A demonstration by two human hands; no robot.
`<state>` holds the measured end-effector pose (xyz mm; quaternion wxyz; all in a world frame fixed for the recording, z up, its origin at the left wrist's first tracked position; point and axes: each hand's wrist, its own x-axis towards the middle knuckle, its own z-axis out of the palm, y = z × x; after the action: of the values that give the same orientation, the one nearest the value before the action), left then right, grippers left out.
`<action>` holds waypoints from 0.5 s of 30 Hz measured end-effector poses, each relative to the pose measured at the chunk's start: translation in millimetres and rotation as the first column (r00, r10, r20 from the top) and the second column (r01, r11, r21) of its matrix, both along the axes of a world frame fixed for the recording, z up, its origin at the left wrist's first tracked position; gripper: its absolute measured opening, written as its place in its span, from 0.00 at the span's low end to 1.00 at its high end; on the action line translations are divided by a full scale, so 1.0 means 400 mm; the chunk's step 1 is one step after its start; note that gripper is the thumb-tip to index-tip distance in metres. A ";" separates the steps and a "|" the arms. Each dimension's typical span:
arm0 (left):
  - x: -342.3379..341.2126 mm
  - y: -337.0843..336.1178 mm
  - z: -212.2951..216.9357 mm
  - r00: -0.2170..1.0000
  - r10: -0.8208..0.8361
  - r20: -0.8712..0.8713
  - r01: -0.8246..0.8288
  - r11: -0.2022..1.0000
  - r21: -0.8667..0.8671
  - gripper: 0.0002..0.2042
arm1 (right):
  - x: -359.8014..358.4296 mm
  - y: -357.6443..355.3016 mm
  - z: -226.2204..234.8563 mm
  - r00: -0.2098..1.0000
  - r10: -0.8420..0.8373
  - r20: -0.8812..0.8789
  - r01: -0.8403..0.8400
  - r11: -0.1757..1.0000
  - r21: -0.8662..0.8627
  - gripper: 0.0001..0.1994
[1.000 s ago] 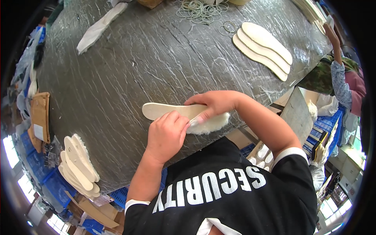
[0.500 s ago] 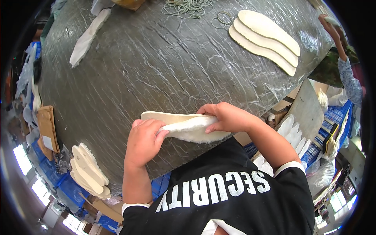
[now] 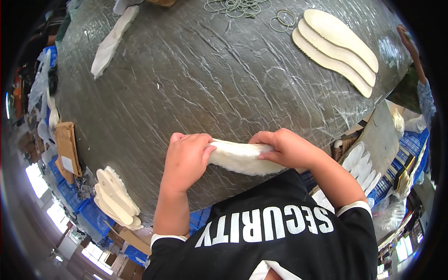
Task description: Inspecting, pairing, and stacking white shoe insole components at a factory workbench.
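Between my two hands, just over the near edge of the table, is a fleecy cream insole (image 3: 242, 158), its fluffy side turned toward me. My left hand (image 3: 187, 154) is closed round its left end, thumb in front and fingers behind. At the other end my right hand (image 3: 287, 148) pinches it the same way. A thin smooth edge shows along the top, behind the fleece; whether it is a second insole cannot be told. Three smooth cream insoles (image 3: 338, 46) lie fanned at the far right of the table.
Rubber bands (image 3: 238, 7) lie at the far edge, with a few loose ones nearby. A wrapped white bundle (image 3: 114, 42) is at the far left. More insoles (image 3: 114, 196) are stacked at the near left, beside a brown package (image 3: 68, 149). Another person's arm (image 3: 413, 51) shows far right.
My hands have drawn the insole's two layers together, so the smooth one that stood apart behind is now mostly hidden. The whole view has shifted slightly.
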<state>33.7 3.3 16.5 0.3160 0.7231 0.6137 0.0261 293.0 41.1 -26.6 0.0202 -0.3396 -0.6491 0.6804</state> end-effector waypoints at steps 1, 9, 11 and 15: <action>0.001 0.000 -0.001 1.000 0.002 -0.004 -0.002 1.000 -0.001 0.05 | 0.000 -0.001 0.001 1.000 -0.001 0.007 0.001 1.000 -0.003 0.16; 0.011 -0.001 -0.003 0.998 0.040 -0.044 -0.041 0.999 -0.018 0.05 | -0.002 -0.004 0.012 0.999 0.013 0.045 -0.015 0.999 0.046 0.16; 0.012 -0.007 -0.012 0.998 0.064 0.004 -0.064 0.998 0.010 0.05 | 0.001 -0.006 0.016 0.998 0.023 0.066 -0.028 0.996 0.080 0.16; 0.004 -0.016 -0.023 0.993 0.061 0.103 -0.059 0.998 -0.029 0.04 | 0.001 0.011 0.060 0.981 0.074 0.179 -0.111 0.973 0.204 0.16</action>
<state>35.1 -3.0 7.3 0.3562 0.6977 0.6181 0.0653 293.4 45.7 -2.7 -0.0308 -0.3615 -0.7327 0.5758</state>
